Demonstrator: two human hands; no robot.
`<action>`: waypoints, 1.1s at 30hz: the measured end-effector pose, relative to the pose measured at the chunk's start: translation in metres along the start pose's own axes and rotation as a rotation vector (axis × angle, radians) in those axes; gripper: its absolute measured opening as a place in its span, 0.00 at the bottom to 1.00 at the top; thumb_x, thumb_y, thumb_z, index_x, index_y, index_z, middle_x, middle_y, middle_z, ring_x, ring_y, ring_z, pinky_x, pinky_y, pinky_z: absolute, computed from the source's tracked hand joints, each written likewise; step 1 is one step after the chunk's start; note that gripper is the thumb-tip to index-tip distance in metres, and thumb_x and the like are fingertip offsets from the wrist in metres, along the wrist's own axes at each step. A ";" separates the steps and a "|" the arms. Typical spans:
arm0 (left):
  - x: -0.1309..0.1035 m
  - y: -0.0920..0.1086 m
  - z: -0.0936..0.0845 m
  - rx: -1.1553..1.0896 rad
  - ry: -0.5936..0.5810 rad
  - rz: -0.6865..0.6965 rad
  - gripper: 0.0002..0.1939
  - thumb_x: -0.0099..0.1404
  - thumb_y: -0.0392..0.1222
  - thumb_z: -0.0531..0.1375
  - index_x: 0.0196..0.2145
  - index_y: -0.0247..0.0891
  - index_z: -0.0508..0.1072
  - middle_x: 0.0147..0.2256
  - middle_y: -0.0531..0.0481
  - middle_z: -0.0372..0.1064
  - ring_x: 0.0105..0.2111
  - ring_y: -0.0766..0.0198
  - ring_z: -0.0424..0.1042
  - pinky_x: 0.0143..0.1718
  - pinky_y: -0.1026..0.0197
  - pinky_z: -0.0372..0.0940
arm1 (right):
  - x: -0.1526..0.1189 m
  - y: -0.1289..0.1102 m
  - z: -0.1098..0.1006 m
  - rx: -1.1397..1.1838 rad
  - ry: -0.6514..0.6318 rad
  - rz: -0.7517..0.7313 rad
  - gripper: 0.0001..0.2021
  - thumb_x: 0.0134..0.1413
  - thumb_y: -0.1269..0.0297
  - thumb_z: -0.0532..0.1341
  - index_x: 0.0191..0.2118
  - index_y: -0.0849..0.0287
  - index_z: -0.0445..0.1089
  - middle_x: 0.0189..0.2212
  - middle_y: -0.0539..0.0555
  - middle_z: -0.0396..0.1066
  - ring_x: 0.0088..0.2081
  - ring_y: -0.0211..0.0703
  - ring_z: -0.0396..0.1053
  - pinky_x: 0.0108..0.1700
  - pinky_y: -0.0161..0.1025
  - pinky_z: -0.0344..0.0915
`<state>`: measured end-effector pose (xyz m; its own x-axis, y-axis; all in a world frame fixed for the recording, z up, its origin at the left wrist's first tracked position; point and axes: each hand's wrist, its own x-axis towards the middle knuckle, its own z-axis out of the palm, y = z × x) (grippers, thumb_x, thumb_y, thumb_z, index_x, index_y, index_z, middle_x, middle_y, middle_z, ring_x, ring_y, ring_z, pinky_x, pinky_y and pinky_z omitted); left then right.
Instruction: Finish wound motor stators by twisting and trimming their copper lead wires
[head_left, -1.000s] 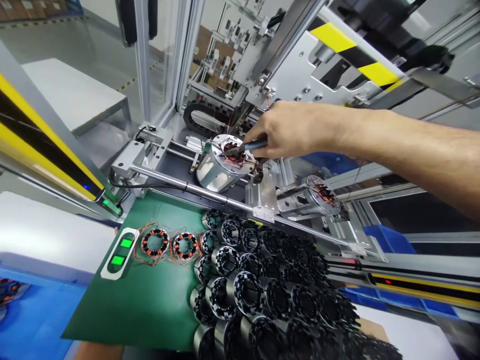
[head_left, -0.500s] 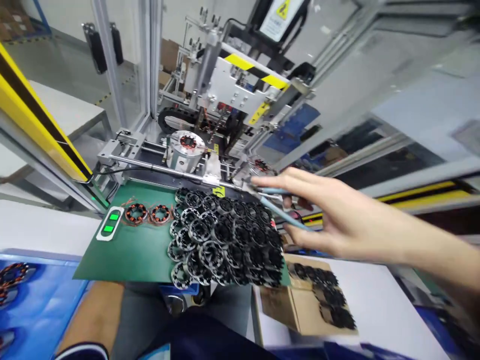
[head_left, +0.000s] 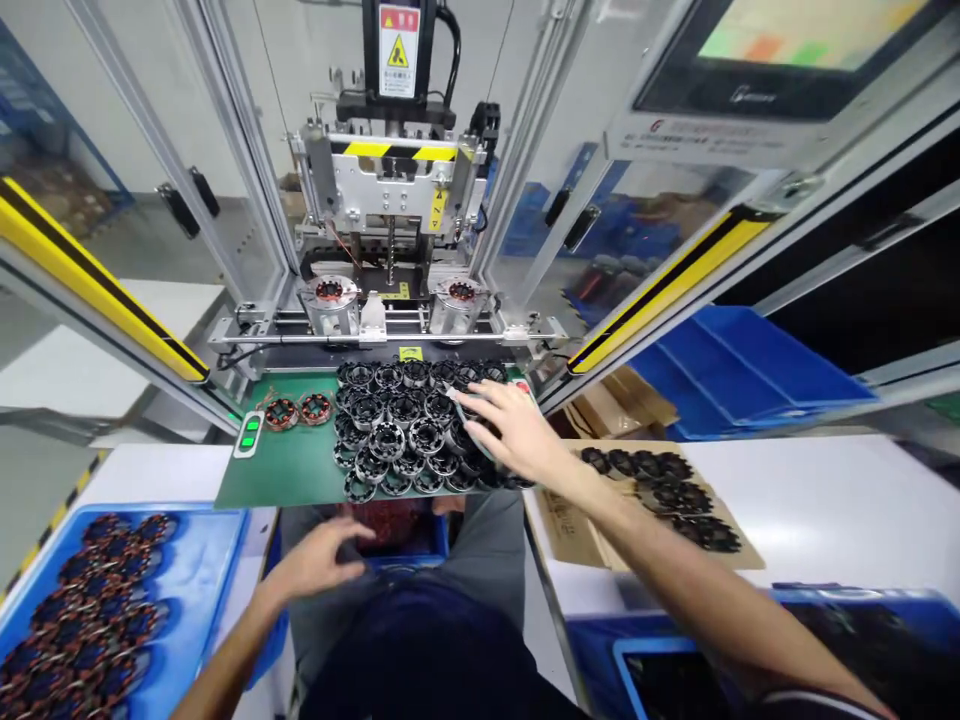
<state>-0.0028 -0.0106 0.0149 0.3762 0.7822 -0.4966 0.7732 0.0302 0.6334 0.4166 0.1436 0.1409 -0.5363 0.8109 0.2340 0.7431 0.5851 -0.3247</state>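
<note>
My right hand [head_left: 517,425] is closed around a pair of cutters [head_left: 459,398] with light blue handles, largely covered by the fingers. It hovers over the right part of the stacked black motor stators [head_left: 397,440], whose contact with the tool I cannot make out. Above my lap, my left hand [head_left: 319,555] is open with thumb and fingers apart, in front of the green board [head_left: 285,475]. Two copper-wound stators [head_left: 282,413] lie at the board's left, beside a white switch box [head_left: 249,435] with two green buttons.
Behind the board stands a machine [head_left: 390,190] with wound stators on two round fixtures [head_left: 454,315]. A blue tray [head_left: 214,560] of wound stators is at left; cardboard [head_left: 570,510] bearing black stators is at right. Yellow-black posts [head_left: 667,290] flank the machine.
My view has turned and levelled toward the machine. The right hand with the cutters has come down and back over the stacked stators. My left hand has come into view above my lap.
</note>
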 end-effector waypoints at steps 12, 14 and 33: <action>0.077 0.190 -0.359 0.888 0.558 0.085 0.32 0.87 0.55 0.68 0.77 0.30 0.81 0.71 0.28 0.77 0.73 0.37 0.72 0.80 0.36 0.67 | 0.250 0.088 -0.092 -0.163 -0.510 0.377 0.42 0.76 0.62 0.75 0.87 0.64 0.64 0.58 0.70 0.88 0.57 0.65 0.88 0.62 0.56 0.83; 0.123 0.184 -0.383 0.908 0.540 -0.012 0.35 0.86 0.57 0.70 0.77 0.29 0.82 0.73 0.26 0.73 0.74 0.34 0.69 0.79 0.35 0.68 | 0.269 0.098 -0.079 -0.107 -0.642 0.461 0.38 0.75 0.66 0.76 0.83 0.68 0.69 0.49 0.67 0.90 0.47 0.59 0.89 0.54 0.52 0.85; 0.212 0.151 -0.418 0.852 0.189 -0.246 0.45 0.80 0.75 0.62 0.73 0.34 0.87 0.87 0.26 0.58 0.86 0.21 0.55 0.86 0.21 0.56 | 0.292 0.073 -0.159 -0.013 -0.780 0.527 0.22 0.89 0.52 0.63 0.68 0.67 0.79 0.37 0.67 0.88 0.26 0.45 0.77 0.36 0.42 0.75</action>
<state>-0.0199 0.4198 0.2536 0.1182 0.9059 -0.4067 0.9648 -0.2016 -0.1686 0.3775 0.4233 0.3315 -0.2431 0.7448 -0.6214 0.9681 0.1467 -0.2029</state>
